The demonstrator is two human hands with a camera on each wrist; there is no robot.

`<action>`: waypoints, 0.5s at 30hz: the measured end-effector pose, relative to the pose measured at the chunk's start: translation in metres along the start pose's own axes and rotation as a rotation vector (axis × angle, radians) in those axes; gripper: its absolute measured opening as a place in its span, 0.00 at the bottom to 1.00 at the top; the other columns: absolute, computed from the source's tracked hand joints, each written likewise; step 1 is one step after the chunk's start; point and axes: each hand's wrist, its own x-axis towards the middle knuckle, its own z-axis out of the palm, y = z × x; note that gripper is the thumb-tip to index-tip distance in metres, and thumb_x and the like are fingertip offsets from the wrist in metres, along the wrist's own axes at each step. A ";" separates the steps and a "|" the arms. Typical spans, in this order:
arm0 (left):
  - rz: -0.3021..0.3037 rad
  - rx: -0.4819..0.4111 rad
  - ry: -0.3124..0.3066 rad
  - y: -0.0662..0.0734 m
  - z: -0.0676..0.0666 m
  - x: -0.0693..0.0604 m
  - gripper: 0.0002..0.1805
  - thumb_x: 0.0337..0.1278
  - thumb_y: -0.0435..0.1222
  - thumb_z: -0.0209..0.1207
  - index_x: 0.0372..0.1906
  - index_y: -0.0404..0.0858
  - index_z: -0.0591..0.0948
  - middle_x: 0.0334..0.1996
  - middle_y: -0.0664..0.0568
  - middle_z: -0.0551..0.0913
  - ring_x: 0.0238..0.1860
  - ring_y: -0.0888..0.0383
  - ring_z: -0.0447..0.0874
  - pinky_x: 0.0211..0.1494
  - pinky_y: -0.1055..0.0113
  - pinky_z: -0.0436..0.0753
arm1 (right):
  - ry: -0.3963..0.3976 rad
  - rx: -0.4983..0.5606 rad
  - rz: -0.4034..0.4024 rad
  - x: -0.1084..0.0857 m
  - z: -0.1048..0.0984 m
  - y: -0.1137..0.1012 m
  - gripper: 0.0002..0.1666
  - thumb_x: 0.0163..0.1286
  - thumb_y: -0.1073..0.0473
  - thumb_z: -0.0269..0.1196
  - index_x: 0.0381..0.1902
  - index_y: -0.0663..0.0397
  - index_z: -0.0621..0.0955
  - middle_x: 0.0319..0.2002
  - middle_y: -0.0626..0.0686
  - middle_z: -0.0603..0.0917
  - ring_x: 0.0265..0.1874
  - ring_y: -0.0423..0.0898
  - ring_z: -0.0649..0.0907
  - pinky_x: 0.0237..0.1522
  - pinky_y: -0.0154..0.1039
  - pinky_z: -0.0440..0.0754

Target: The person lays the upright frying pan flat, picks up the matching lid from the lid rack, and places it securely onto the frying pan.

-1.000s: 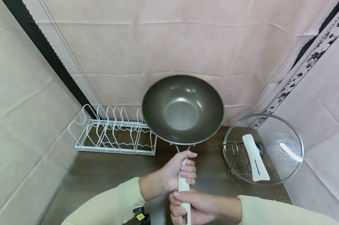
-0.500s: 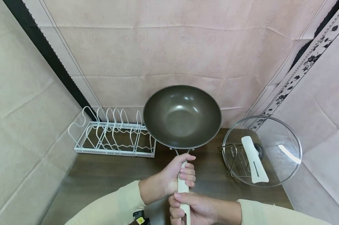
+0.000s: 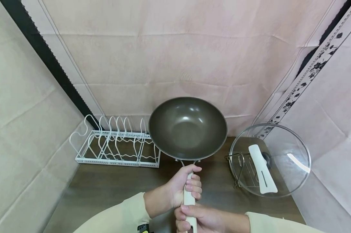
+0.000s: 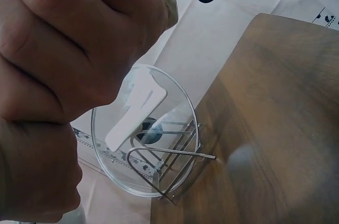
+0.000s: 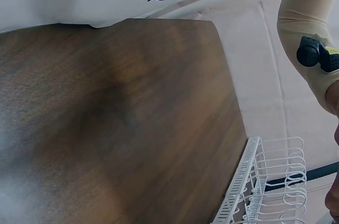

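Note:
A dark grey wok [image 3: 188, 129] is held out in front, its inside facing me, nothing in it. Both hands grip its long white handle [image 3: 189, 198]. Nearer the pan, the left hand [image 3: 181, 187] wraps the handle with its thumb along the top. Just below it, the right hand [image 3: 203, 218] curls round the handle's lower end. The left wrist view has the curled knuckles of the left hand [image 4: 79, 38] up close, the other hand beneath. In the right wrist view only a sliver of a hand shows at the right edge; the wok is out of sight there.
A white wire dish rack [image 3: 118, 161] stands left of the wok on the brown wooden table [image 3: 111, 184]. At right, a glass lid [image 3: 292, 142] leans in a small metal stand [image 3: 239, 170], with a white slotted spatula [image 3: 263, 170] against it. Cloth walls [image 3: 164, 58] enclose the table.
The wok has sunk lower, both hands keeping their grip on its handle. The whole head view has shifted slightly, so the rack and lid sit a little lower in it.

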 end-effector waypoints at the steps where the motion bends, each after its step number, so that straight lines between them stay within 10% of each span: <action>1: 0.001 -0.001 0.000 -0.002 -0.001 0.000 0.24 0.69 0.47 0.50 0.15 0.51 0.59 0.06 0.66 0.60 0.07 0.72 0.59 0.20 0.80 0.64 | 0.001 -0.014 0.000 -0.001 -0.001 0.001 0.16 0.87 0.42 0.37 0.43 0.34 0.70 0.33 0.34 0.72 0.35 0.31 0.71 0.43 0.23 0.70; 15: 0.016 0.026 0.006 -0.003 -0.006 0.005 0.23 0.68 0.47 0.50 0.16 0.51 0.57 0.07 0.66 0.59 0.07 0.72 0.59 0.20 0.80 0.64 | 0.042 -0.030 0.005 -0.002 -0.005 0.006 0.15 0.87 0.44 0.38 0.42 0.37 0.70 0.33 0.35 0.74 0.36 0.31 0.73 0.44 0.24 0.72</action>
